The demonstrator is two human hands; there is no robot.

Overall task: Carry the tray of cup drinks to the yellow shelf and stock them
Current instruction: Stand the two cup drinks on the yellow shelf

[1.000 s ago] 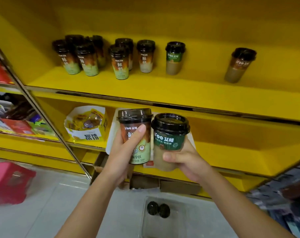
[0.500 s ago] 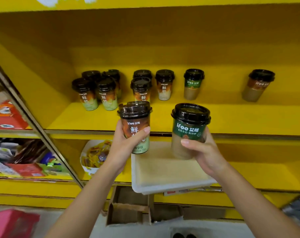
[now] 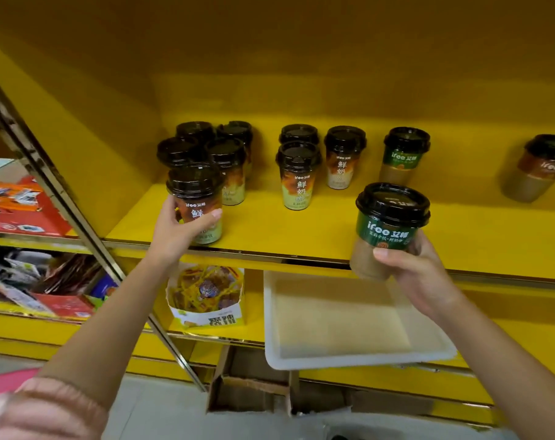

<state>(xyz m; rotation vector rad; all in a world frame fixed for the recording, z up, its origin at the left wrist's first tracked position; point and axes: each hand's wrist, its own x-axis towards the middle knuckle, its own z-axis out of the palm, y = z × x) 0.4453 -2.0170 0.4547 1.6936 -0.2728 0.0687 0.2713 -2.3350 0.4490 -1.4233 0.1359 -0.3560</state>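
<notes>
Behind left hand (image 3: 177,231), shelved cups (image 3: 225,160) crowd.

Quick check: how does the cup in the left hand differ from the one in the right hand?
The brown-label cup in the left hand has an orange-brown band fading to pale green; the green-label cup in the right hand has a dark green band over a beige body. The brown-label cup is at the yellow shelf's front edge; the green-label cup is held in front of the shelf edge, above the white tray. Both are upright with black lids.
</notes>
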